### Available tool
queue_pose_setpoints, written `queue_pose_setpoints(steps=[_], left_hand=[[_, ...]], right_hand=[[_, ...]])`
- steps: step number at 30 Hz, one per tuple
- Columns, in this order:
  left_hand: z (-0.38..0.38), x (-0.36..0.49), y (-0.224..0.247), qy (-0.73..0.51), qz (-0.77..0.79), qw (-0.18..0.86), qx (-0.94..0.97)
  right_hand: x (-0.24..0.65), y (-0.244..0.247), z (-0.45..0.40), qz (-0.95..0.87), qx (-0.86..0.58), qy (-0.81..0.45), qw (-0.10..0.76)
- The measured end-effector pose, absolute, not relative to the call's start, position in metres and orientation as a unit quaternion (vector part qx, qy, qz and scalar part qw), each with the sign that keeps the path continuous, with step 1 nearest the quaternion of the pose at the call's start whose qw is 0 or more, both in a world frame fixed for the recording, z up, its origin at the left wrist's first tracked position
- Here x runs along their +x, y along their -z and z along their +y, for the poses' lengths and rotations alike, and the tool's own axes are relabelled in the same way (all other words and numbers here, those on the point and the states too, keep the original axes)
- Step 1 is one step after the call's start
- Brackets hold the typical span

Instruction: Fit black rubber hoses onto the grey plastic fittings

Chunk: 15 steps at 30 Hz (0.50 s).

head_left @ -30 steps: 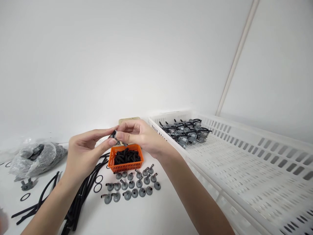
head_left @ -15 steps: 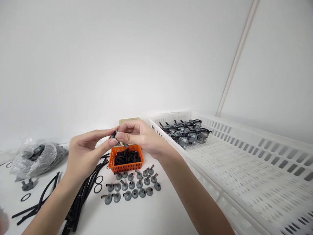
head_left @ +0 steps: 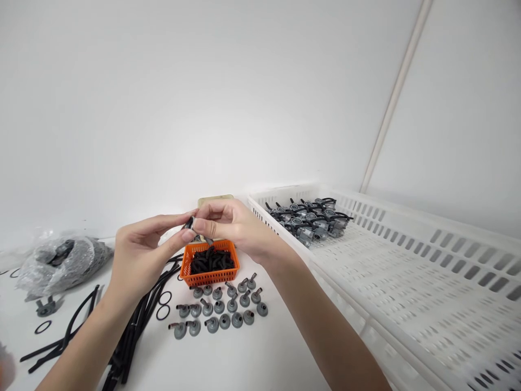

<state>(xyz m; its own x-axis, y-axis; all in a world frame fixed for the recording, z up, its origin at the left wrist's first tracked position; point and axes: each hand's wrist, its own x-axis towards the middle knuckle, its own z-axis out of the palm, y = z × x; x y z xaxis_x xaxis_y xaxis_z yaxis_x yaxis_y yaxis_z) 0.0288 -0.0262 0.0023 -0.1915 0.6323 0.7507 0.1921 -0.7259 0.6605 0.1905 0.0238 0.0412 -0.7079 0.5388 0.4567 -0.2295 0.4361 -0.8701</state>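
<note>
From the head view, almost nothing has changed: the left hand (head_left: 136, 250) and right hand (head_left: 239, 228) keep nearly the same pose, so the handwork looks to be at the same stage. Both pinch narrowly on a small dark-and-grey part (head_left: 189, 222), held up just above the orange basket (head_left: 209, 280) of short black tubes (head_left: 211, 260). Fingers hide much of it, so I cannot tell how it fits together. Nearer on the table (head_left: 264, 366) are rows of grey caps (head_left: 224, 322), with long black tubes (head_left: 134, 328) to their left. At right, the white crate (head_left: 411, 220) holds tubed grey pieces (head_left: 320, 233).
</note>
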Motion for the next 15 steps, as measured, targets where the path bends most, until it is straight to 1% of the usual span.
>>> queue_pose_setpoints(steps=[15], left_hand=[[-0.0271, 0.0286, -0.0019, -0.694, 0.342, 0.167, 0.611]], right_hand=[[0.191, -0.0414, 0.0238, -0.767, -0.115, -0.518, 0.361]])
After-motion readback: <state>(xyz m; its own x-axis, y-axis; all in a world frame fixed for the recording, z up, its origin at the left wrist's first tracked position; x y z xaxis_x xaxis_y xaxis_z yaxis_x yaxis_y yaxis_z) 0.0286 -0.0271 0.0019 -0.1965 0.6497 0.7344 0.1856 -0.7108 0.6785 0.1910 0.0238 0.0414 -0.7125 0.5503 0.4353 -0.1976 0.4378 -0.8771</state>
